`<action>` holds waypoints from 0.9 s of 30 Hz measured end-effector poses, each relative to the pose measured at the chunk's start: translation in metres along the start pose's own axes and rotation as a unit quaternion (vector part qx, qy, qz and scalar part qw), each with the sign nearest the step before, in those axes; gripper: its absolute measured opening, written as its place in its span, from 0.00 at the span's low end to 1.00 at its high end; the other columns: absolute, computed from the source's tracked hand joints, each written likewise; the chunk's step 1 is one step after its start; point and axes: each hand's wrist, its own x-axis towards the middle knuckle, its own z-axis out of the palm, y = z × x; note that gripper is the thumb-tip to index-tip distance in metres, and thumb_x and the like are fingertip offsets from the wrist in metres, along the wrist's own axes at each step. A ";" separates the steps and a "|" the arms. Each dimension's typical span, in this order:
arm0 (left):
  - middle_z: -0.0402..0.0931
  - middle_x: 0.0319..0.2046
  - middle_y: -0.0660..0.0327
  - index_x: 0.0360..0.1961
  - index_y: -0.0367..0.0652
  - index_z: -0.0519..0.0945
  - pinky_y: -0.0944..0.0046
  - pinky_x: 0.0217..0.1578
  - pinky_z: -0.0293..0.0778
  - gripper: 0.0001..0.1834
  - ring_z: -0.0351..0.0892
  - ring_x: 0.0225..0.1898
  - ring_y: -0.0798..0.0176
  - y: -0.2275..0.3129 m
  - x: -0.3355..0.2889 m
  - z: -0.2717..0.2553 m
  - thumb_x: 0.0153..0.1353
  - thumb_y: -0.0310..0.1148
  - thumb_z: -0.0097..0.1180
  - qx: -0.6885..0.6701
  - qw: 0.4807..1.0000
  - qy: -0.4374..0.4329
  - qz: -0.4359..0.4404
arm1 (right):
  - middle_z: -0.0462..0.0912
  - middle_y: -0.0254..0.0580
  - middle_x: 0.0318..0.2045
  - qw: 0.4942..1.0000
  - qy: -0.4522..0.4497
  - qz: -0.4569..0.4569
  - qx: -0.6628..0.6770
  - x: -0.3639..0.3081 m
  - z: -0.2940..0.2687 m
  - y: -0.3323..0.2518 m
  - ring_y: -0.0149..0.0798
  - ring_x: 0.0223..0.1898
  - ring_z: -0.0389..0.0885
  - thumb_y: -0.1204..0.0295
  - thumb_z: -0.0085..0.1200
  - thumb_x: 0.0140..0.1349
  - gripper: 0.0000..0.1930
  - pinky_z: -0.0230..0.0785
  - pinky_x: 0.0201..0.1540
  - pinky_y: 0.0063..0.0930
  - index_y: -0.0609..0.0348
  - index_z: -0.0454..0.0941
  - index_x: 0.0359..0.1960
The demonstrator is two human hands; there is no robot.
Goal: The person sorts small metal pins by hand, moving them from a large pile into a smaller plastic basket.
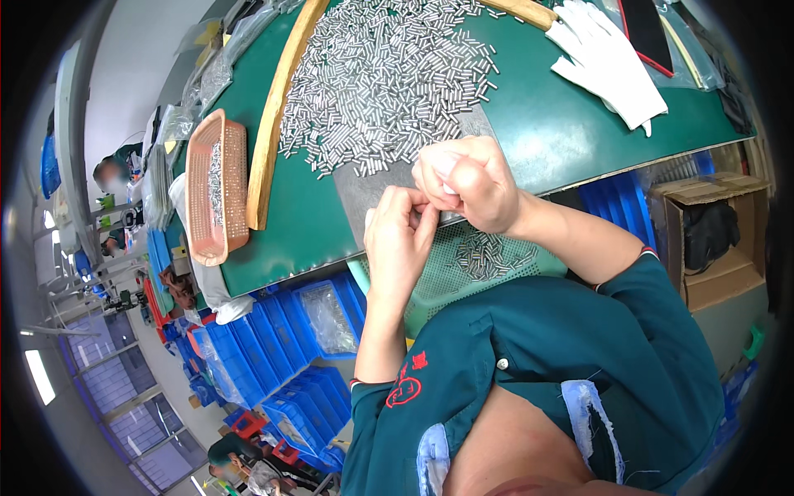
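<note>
Fingers of the left hand (393, 244) pinch together, those of the right hand (475, 186) curl tight; what they hold I cannot tell. Metal pins (380, 91) lie heaped beyond on the green worktop (298, 227); blue bins (273, 335) stand below, windows (149, 430) at far left.

Pins (380, 87) lie heaped on the table (533, 124), a basket (236, 174) to their left, a glove (608, 62) to their right.
</note>
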 end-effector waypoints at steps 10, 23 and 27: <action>0.68 0.20 0.64 0.24 0.43 0.74 0.65 0.25 0.62 0.06 0.68 0.18 0.65 0.003 -0.008 -0.003 0.47 0.29 0.59 0.015 1.000 0.008 0.005 | 0.57 0.31 0.07 0.991 0.113 0.030 0.068 0.002 -0.005 -0.004 0.22 0.08 0.51 0.66 0.32 0.60 0.18 0.42 0.09 0.17 0.56 0.56 0.12; 0.71 0.25 0.62 0.27 0.44 0.74 0.63 0.29 0.64 0.05 0.71 0.27 0.60 0.002 0.029 0.004 0.49 0.31 0.57 0.143 0.985 0.092 0.016 | 0.57 0.31 0.08 0.990 0.124 -0.025 0.061 -0.003 -0.016 -0.007 0.22 0.10 0.51 0.65 0.31 0.60 0.18 0.45 0.12 0.16 0.58 0.57 0.14; 0.71 0.25 0.63 0.26 0.44 0.74 0.63 0.29 0.64 0.05 0.72 0.27 0.60 -0.001 0.027 0.000 0.48 0.30 0.57 0.129 0.990 0.055 0.033 | 0.56 0.31 0.07 0.988 0.128 -0.019 0.084 -0.003 -0.019 -0.008 0.22 0.08 0.49 0.64 0.30 0.61 0.18 0.44 0.10 0.17 0.56 0.56 0.13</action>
